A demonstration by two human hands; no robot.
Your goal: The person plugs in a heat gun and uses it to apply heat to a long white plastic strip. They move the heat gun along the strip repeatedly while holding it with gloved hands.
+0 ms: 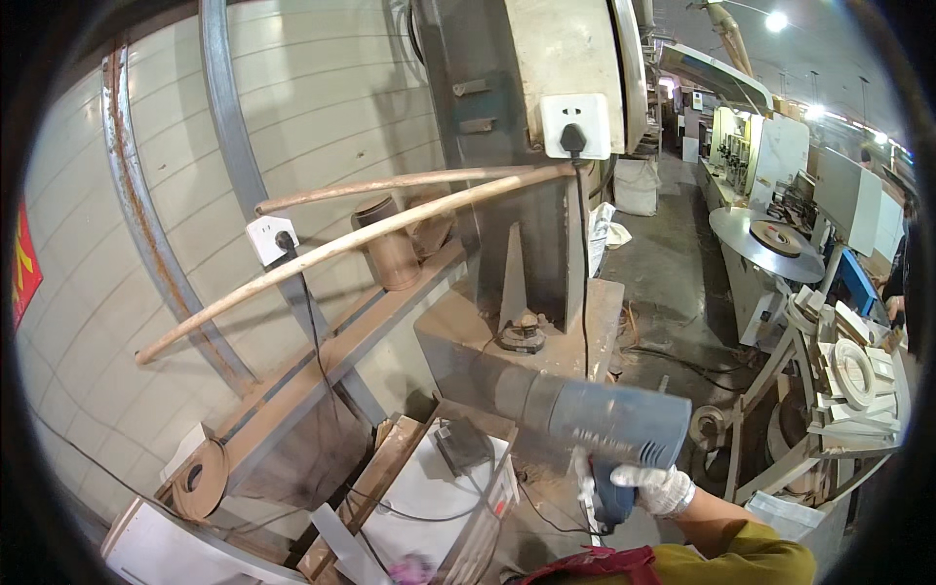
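Observation:
My right hand [655,489], in a whitish work glove, is closed around the handle of a dark blue-grey heat gun [614,421]. The gun lies roughly level in the air, its metal nozzle pointing left in front of the dusty machine base [468,336]. A cord hangs from below its handle. My left hand does not show. Low in the picture, a blurred pink patch [409,567] is too smeared to name. Beneath the nozzle stands a white-topped box [419,497] with a dark power adapter [463,446] on it.
Two long wooden rods [351,244] slant from the machine toward the wall. A power strip [575,127] with a black plug hangs above. Tape rolls [200,478] lie on the left ledge. At right, a wooden rack [780,429] holds pale rings and strips. Cords cross the floor.

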